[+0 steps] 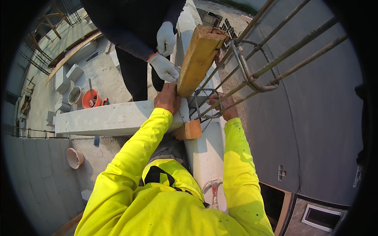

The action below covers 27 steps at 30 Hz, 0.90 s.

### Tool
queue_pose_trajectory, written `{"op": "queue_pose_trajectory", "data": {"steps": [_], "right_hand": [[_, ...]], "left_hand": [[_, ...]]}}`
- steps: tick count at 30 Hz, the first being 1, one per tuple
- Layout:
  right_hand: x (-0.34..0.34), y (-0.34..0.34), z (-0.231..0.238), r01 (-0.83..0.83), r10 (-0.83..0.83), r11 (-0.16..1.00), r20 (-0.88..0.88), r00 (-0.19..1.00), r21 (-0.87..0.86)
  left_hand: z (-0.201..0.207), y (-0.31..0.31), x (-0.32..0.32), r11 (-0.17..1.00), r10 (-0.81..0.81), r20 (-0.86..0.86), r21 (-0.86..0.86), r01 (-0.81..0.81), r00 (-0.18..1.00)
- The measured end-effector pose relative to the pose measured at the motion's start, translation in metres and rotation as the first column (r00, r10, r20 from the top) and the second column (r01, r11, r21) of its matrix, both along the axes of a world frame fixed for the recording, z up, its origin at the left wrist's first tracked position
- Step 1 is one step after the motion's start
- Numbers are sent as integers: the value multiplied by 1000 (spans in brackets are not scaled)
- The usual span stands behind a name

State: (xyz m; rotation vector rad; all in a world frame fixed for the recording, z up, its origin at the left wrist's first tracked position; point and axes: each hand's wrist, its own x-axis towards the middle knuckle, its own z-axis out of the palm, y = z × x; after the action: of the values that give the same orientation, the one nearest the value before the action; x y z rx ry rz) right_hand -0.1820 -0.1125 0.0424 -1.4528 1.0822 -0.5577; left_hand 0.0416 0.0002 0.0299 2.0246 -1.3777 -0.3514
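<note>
A thick wooden post [197, 63] stands at the corner of the white block walls, beside a cage of steel reinforcing bars [244, 84]. My left hand [168, 99] is closed against the post's lower left side, its fingertips partly hidden. On the other side, my right hand [223, 105] is curled in among the bars by a wire stirrup [208, 114]; bars cover part of its fingers. A short wooden block [189, 129] sticks out below the post. Opposite me, a co-worker's white-gloved hand [163, 67] reaches to the post, close to my left hand.
A white block beam [106, 120] runs left from the corner. A tool with red handles [214, 190] lies on the wall by my right arm. Beyond the beam are an orange bucket [87, 100] and loose white blocks [75, 72]. A grey wall [319, 129] rises at right.
</note>
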Motion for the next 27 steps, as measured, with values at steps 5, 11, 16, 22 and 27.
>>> {"op": "queue_pose_trajectory", "data": {"steps": [5, 11, 16, 22, 27], "right_hand": [[3, -8, -8, -58, 24, 976, -161, 987, -210], [-2, 2, -23, 9, -9, 999, -10, 1000, -36], [0, 7, -41, -16, -13, 949, -92, 996, -316], [-7, 3, -46, -52, 50, 951, -12, 999, -304], [-6, 10, -33, -40, 13, 968, -108, 994, -249]], "left_hand": [[-4, 1, 2, 985, -21, -48, -171, 12, 999], [-11, 4, 8, 975, -56, -100, -219, 33, 993], [-8, 8, 14, 990, -98, -143, -119, 81, 985], [-11, 13, 30, 961, -229, -20, -167, 223, 973], [-15, 14, 30, 957, -240, -151, -201, 208, 959]]}}
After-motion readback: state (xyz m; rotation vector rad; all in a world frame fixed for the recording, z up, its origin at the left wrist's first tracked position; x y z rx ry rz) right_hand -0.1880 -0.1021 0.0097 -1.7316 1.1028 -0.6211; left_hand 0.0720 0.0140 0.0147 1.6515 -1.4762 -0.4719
